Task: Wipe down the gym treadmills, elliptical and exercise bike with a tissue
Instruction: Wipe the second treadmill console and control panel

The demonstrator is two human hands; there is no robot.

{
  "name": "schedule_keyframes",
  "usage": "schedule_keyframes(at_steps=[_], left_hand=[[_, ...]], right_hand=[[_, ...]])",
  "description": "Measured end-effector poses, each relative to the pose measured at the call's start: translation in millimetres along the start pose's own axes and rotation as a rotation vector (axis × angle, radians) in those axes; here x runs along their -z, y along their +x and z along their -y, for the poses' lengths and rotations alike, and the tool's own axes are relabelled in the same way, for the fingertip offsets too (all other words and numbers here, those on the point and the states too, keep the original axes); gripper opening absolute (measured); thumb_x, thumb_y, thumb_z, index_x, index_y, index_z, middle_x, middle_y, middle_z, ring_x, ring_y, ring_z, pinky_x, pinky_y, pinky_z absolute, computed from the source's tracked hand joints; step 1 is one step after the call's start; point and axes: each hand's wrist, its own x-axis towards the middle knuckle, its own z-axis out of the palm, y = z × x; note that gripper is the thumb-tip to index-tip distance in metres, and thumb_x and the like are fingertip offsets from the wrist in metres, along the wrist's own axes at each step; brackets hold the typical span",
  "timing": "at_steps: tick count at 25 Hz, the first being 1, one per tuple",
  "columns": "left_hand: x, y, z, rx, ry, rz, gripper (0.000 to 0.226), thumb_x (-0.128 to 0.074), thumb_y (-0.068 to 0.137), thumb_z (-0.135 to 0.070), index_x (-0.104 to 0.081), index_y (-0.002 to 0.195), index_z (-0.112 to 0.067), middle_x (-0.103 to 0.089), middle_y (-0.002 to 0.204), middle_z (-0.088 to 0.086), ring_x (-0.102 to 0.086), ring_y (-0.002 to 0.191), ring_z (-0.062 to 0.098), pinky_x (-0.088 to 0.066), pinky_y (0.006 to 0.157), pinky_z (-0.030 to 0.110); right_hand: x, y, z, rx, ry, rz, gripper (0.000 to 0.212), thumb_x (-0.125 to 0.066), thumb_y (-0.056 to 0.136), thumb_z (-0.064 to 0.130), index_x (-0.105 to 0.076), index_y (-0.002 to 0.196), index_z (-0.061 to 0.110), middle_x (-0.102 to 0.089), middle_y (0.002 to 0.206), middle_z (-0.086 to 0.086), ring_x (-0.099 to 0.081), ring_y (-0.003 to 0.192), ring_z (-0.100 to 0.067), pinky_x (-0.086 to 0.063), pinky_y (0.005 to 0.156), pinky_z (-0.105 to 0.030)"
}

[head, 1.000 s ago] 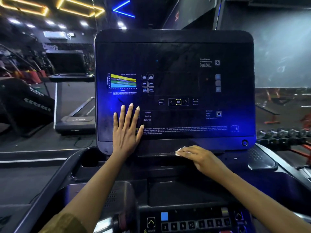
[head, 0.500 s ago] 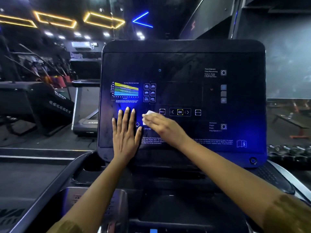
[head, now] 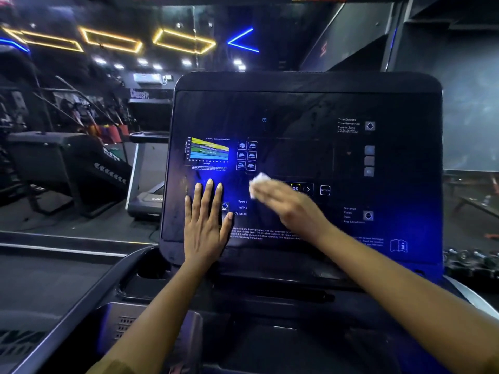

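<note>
The treadmill console (head: 310, 117) fills the middle of the head view, a dark upright panel with lit symbols and a coloured chart at its left. My left hand (head: 206, 225) lies flat on the lower left of the panel with its fingers straight and spread upward. My right hand (head: 291, 209), blurred by motion, holds a small white tissue (head: 259, 182) against the panel just left of the OK button. The tissue sticks out past my fingertips. Both forearms reach up from the bottom of the frame.
A cup holder recess (head: 151, 271) sits below the console's left corner. Another treadmill (head: 145, 201) and a dark stair machine (head: 67, 163) stand at the left across the floor. Dumbbells (head: 472, 261) lie on a rack at the right.
My right hand lifted the tissue from the ledge under the console to the panel and now sweeps it rightward near the OK button. My left hand has stayed flat on the panel.
</note>
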Motion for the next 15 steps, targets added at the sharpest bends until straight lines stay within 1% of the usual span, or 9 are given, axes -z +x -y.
schedule_keyframes(at_steps=[2,3,4,7,8,10,12,14,15], left_hand=[[0,0,0,0.002,0.001,-0.001,0.062,-0.016,0.101,-0.048,-0.03,0.147,-0.009,-0.029,0.154,0.012,-0.007,0.147,0.021,-0.009,0.117,0.045],[0,0,1,0.002,0.004,-0.004,0.062,-0.016,0.101,-0.048,-0.03,0.147,-0.009,-0.029,0.154,0.011,-0.004,0.147,0.018,-0.01,0.117,0.046],[1,0,2,0.0,0.006,-0.008,0.062,-0.016,0.101,-0.048,-0.03,0.147,-0.009,-0.029,0.154,0.011,-0.003,0.147,0.017,-0.011,0.117,0.046],[-1,1,1,-0.008,0.0,-0.005,0.062,-0.016,0.101,-0.049,-0.031,0.146,-0.009,-0.03,0.153,0.011,-0.002,0.147,0.016,-0.012,0.117,0.047],[-1,1,2,-0.005,-0.002,-0.007,0.062,-0.016,0.101,-0.049,-0.031,0.146,-0.009,-0.03,0.153,0.011,-0.002,0.147,0.016,-0.011,0.117,0.046],[-1,0,1,-0.006,-0.023,-0.004,0.061,-0.017,0.101,-0.048,-0.031,0.146,-0.01,-0.03,0.153,0.011,-0.004,0.147,0.017,-0.01,0.116,0.046],[0,1,-4,-0.043,-0.049,0.004,0.059,-0.023,0.1,-0.046,-0.032,0.146,-0.011,-0.029,0.154,0.01,-0.011,0.146,0.023,-0.009,0.116,0.046],[0,9,-11,-0.084,-0.062,0.003,0.058,-0.031,0.098,-0.043,-0.032,0.147,-0.012,-0.029,0.154,0.008,-0.014,0.145,0.026,-0.007,0.117,0.044],[0,15,-15,-0.088,-0.068,-0.006,0.059,-0.034,0.096,-0.042,-0.033,0.146,-0.011,-0.029,0.154,0.008,-0.015,0.145,0.026,-0.006,0.117,0.044]], right_hand=[[-3,34,-13,-0.175,-0.009,-0.026,0.04,-0.034,0.088,0.0,-0.064,0.115,-0.002,-0.063,0.119,-0.014,-0.059,0.111,-0.03,-0.056,0.082,-0.034],[-7,42,-13,-0.217,-0.01,-0.016,0.043,-0.035,0.083,-0.001,-0.064,0.115,-0.002,-0.063,0.119,-0.014,-0.06,0.11,-0.03,-0.058,0.076,-0.035],[-13,43,-9,-0.219,-0.018,-0.009,0.045,-0.034,0.081,-0.001,-0.064,0.115,-0.002,-0.063,0.119,-0.014,-0.06,0.111,-0.03,-0.057,0.076,-0.035],[-22,6,13,-0.1,-0.032,0.042,0.045,-0.035,0.083,-0.004,-0.061,0.12,-0.001,-0.059,0.127,-0.013,-0.054,0.12,-0.028,-0.049,0.095,-0.033],[-22,-12,20,-0.06,-0.024,0.072,0.045,-0.036,0.084,-0.005,-0.059,0.123,0.0,-0.057,0.13,-0.012,-0.051,0.123,-0.026,-0.045,0.099,-0.031],[-17,-49,32,0.002,0.0,0.156,0.043,-0.04,0.087,-0.004,-0.057,0.126,0.001,-0.054,0.134,-0.01,-0.048,0.127,-0.022,-0.041,0.103,-0.03],[-8,-76,34,0.082,0.001,0.21,0.038,-0.037,0.094,0.002,-0.057,0.127,0.003,-0.053,0.134,-0.008,-0.047,0.127,-0.02,-0.034,0.108,-0.028],[3,-78,23,0.11,0.03,0.184,0.04,-0.027,0.101,0.007,-0.058,0.125,0.004,-0.054,0.134,-0.008,-0.049,0.126,-0.02,-0.034,0.108,-0.028],[9,-69,14,0.055,0.057,0.138,0.042,-0.023,0.102,0.009,-0.059,0.124,0.003,-0.054,0.133,-0.009,-0.049,0.125,-0.021,-0.036,0.106,-0.03]])
